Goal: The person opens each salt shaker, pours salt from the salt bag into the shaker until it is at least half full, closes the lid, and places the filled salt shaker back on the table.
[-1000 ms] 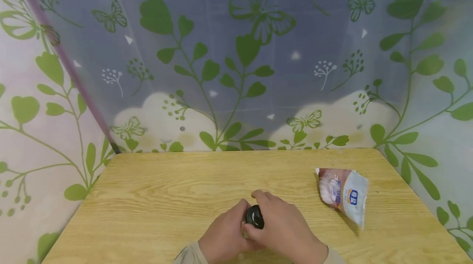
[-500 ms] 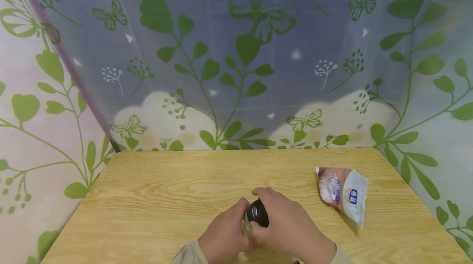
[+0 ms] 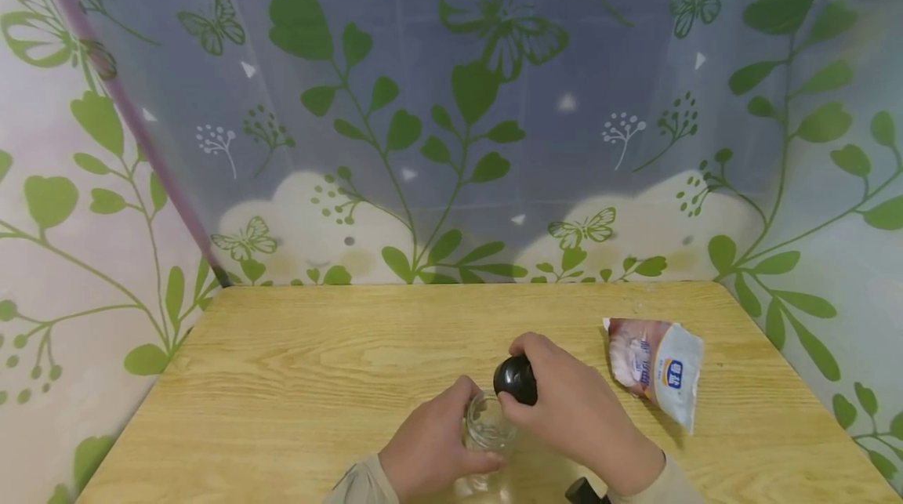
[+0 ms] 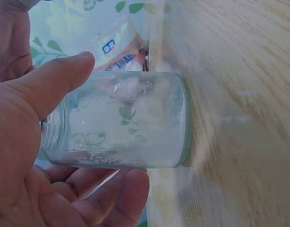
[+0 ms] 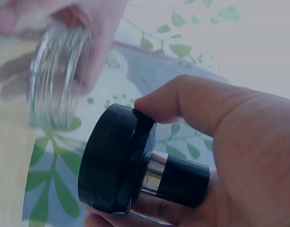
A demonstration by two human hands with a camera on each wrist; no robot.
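A clear glass jar [image 3: 490,422] stands upright at the near middle of the table, its mouth uncovered. My left hand [image 3: 432,437] grips it round the side, thumb and fingers on opposite walls. In the left wrist view, whitish specks cling inside the glass; whether the base touches the table I cannot tell. My right hand [image 3: 574,414] holds a black lid [image 5: 112,161] just above and right of the jar's mouth, apart from it. A silver band joins the lid's wide disc to a narrower black knob [image 5: 183,180], which sits within the right hand.
A plastic packet [image 3: 656,371] with blue print lies at the right of the wooden table [image 3: 317,378]. Behind the table's far edge hangs a curtain [image 3: 395,198] with leaves and butterflies. A small black object [image 3: 582,491] shows beside my right wrist.
The black lid has come off the jar's mouth and moved up and right with my right hand, exposing the jar's rim. My left hand stays nearly still around the jar.
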